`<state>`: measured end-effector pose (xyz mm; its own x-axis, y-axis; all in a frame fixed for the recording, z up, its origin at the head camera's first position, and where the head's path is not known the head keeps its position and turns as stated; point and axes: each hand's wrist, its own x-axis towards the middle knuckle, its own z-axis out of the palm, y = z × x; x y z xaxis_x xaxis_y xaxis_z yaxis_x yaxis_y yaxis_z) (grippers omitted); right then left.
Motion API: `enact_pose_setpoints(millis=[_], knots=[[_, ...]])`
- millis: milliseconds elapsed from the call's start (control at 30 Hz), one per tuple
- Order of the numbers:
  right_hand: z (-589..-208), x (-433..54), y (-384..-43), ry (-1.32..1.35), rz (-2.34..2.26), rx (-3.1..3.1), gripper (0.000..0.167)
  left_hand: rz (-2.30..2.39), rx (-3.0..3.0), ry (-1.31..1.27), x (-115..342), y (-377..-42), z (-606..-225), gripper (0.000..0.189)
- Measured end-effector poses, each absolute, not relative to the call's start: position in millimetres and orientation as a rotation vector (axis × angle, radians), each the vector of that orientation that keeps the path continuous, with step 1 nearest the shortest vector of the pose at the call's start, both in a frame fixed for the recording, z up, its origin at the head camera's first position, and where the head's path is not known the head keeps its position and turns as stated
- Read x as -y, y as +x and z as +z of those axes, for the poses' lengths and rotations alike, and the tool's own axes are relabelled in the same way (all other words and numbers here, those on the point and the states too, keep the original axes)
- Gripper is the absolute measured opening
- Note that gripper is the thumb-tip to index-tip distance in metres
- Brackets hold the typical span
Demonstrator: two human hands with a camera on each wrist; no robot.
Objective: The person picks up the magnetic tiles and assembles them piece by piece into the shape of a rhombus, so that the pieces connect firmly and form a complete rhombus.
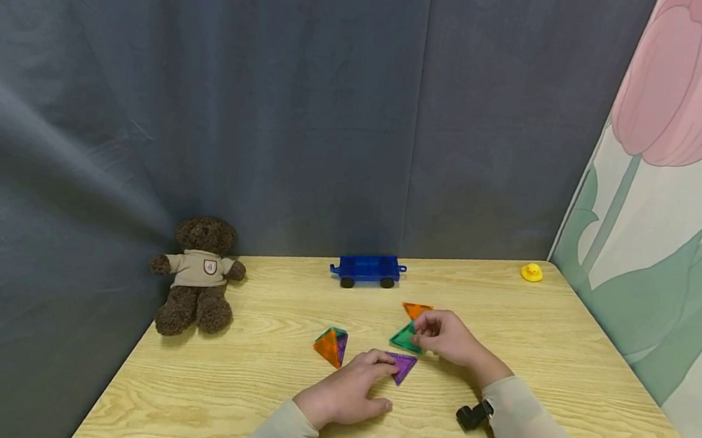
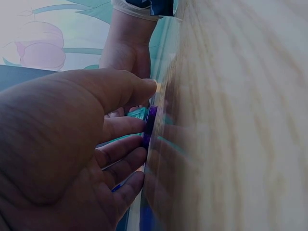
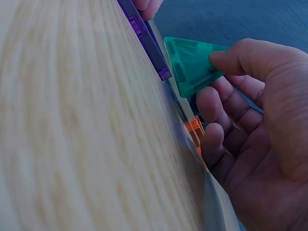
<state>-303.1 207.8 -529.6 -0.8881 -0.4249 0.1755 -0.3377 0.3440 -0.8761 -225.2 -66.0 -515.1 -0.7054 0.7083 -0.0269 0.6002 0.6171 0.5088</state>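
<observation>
My right hand (image 1: 450, 338) pinches a green triangular magnetic tile (image 3: 192, 67) between thumb and fingers, tilted up off the tabletop in the right wrist view. The left hand (image 1: 352, 388) lies low over the table, fingers extended and thumb spread apart. Its fingertips touch a purple triangular tile (image 1: 402, 366) that lies flat on the wood. Just beyond the right hand is an orange triangular tile (image 1: 416, 310), partly covered by the fingers. Left of these stands a small pyramid (image 1: 329, 347) of joined tiles with orange, purple and green faces.
A blue toy wagon (image 1: 368, 268) with black wheels stands at the back of the wooden table (image 1: 231, 405). On the left a brown teddy bear (image 1: 199, 278) sits against the dark curtain (image 1: 311, 102). A yellow rubber duck (image 1: 532, 272) is at the far right corner.
</observation>
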Motion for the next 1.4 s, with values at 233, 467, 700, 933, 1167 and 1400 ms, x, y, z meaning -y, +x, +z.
enact_pose_setpoints(millis=[233,467,700,933,1167,1400], knots=[[-512,-200,-290,-0.726,-1.589,-2.491,0.007,0.715,-2.601,1.073,66,-226,-515,0.058],[-504,-198,-284,-0.786,-1.591,-2.449,0.008,0.733,-2.592,1.063,67,-225,-514,0.060],[-528,-203,-300,-0.765,-1.543,-2.484,0.008,0.726,-2.590,1.066,67,-225,-514,0.060],[-531,-206,-303,-0.841,-1.576,-2.410,0.010,0.725,-2.588,1.065,67,-224,-513,0.060],[-532,-208,-303,-0.910,-1.598,-2.333,0.010,0.730,-2.585,1.059,67,-224,-513,0.060],[-531,-208,-302,-0.906,-1.601,-2.305,0.011,0.733,-2.581,1.062,67,-224,-513,0.060]])
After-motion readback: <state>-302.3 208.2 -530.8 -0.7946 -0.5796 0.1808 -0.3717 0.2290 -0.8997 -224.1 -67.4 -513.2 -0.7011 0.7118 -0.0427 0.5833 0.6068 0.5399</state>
